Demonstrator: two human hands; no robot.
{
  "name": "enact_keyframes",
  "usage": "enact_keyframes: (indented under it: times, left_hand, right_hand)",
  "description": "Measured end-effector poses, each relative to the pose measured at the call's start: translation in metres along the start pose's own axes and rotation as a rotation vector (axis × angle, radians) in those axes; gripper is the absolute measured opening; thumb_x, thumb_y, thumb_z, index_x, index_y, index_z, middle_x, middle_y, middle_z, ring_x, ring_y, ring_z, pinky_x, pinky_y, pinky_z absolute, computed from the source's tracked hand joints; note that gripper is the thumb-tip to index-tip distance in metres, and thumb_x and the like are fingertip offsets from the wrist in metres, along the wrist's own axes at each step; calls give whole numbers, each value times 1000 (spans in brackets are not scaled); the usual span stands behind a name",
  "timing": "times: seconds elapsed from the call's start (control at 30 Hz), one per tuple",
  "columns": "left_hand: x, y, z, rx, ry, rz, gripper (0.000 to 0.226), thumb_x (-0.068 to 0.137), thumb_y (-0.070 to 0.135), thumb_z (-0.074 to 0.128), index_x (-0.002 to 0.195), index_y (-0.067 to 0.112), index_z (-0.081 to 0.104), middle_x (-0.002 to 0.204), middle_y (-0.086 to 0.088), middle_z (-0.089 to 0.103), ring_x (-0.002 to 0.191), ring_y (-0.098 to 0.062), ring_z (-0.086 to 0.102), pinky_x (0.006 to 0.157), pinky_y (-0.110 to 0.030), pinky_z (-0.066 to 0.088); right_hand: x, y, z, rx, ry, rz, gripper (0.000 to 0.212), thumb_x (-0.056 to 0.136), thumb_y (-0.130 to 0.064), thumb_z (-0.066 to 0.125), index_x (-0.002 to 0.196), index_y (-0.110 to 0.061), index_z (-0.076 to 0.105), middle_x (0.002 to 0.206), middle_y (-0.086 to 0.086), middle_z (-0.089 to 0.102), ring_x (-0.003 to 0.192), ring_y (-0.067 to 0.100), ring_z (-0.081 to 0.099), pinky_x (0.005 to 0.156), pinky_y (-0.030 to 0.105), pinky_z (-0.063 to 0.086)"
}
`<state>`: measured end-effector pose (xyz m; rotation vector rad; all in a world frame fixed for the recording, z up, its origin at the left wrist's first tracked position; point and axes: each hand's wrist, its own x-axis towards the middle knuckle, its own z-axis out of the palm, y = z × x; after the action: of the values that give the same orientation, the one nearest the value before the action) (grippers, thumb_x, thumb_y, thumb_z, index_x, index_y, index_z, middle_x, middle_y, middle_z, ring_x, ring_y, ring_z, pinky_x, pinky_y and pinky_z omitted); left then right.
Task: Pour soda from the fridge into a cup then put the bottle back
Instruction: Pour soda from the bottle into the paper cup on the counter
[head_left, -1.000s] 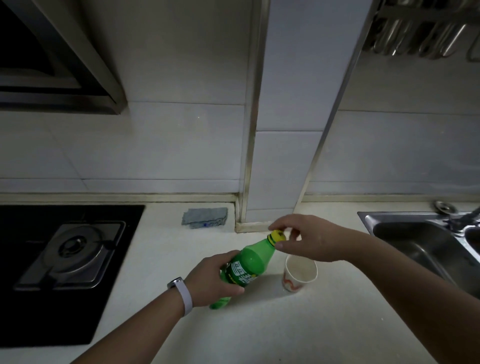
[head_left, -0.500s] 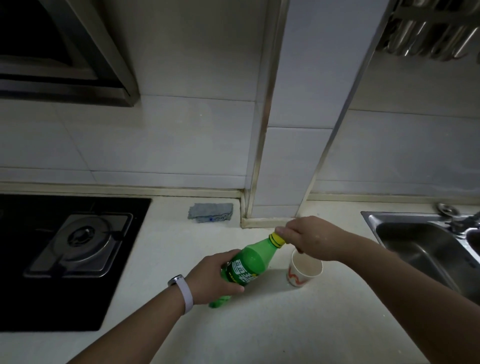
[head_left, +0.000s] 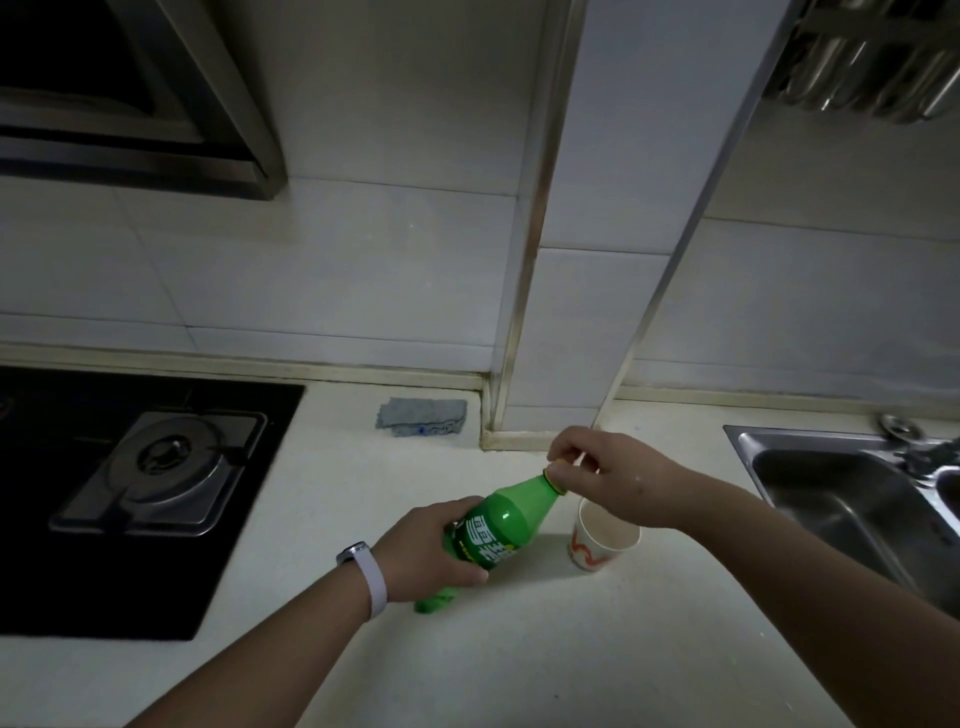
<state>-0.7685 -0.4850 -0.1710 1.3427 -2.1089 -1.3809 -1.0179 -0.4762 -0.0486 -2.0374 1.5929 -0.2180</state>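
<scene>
Bottle (head_left: 498, 525): I see it tilted at lower centre of the frame, over the desk (head_left: 519, 649), neck toward upper right.
Left hand (head_left: 431, 551): wrapped around the bottle's lower body.
Right hand (head_left: 608, 478): at the bottle's cap, above the cup.
Cup (head_left: 602, 538): upright on the desk, just right of the bottle.
Stove (head_left: 156, 467): set in the desk at left of the frame.
Sink (head_left: 841, 499): at right of the frame.
Cloth (head_left: 422, 417): on the desk behind the bottle, near the wall.
</scene>
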Motion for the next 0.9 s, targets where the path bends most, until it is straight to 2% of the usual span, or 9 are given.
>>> enact_keyframes:
  times: [0.1,0.23,0.37,0.47,0.57,0.63,0.73,0.83,0.9]
  left_hand:
    - [1,0,1,-23,17,-12,70,66,28,85,120,54,48,111,24,65,100,10,59,84,-12,50]
    - [4,5,4,-11,31,3,69,67,31,83,125,50,50,112,25,65,102,8,60,85,-14,51]
    - [7,9,7,15,70,-2,64,68,32,82,114,61,47,108,26,65,100,5,62,86,-18,53]
    - [9,8,10,49,91,-7,65,66,37,80,120,57,49,109,24,67,100,5,62,89,-27,55]
    - [12,11,10,107,87,15,60,67,35,78,114,60,51,107,23,68,98,3,63,86,-30,55]
    - [16,13,8,167,66,33,60,69,33,76,121,52,52,107,20,68,99,-2,62,85,-32,55]
    - [21,15,4,169,40,37,62,70,30,77,122,52,52,109,18,67,100,-4,62,87,-33,54]
    - [26,18,1,116,40,36,65,69,27,80,115,61,48,110,20,68,101,0,63,90,-30,54]
    - [29,21,-1,93,48,37,67,68,25,82,113,61,48,110,21,67,101,2,62,91,-29,54]
  right_hand:
    - [-3,5,-3,-13,-25,-65,24,94,-29,62,117,-32,58,101,-18,58,88,7,57,75,18,46]
    - [-1,7,-3,-108,22,-54,19,98,-28,55,117,-25,57,89,-17,52,81,6,50,70,19,39]
    - [5,7,-4,-193,-8,14,20,100,-37,48,111,-22,55,85,-10,53,82,14,52,72,32,41]
    - [8,12,-1,-234,-37,67,29,101,-44,42,106,-19,56,89,-3,57,82,16,53,73,34,43]
    - [9,20,11,-258,-11,126,48,102,-51,31,91,-13,60,82,4,61,77,20,56,69,35,44]
    - [8,26,21,-213,1,177,53,101,-53,31,85,-11,60,77,5,60,71,20,54,64,33,41]
    - [2,35,27,-46,39,180,44,99,-52,40,87,-15,61,76,0,58,69,16,52,64,32,42]
    - [-3,39,14,125,101,67,16,95,-34,60,108,-25,61,99,-11,60,86,8,58,76,27,49]
    - [-5,39,6,111,116,8,20,93,-24,64,113,-27,63,106,-12,61,91,5,57,80,23,49]
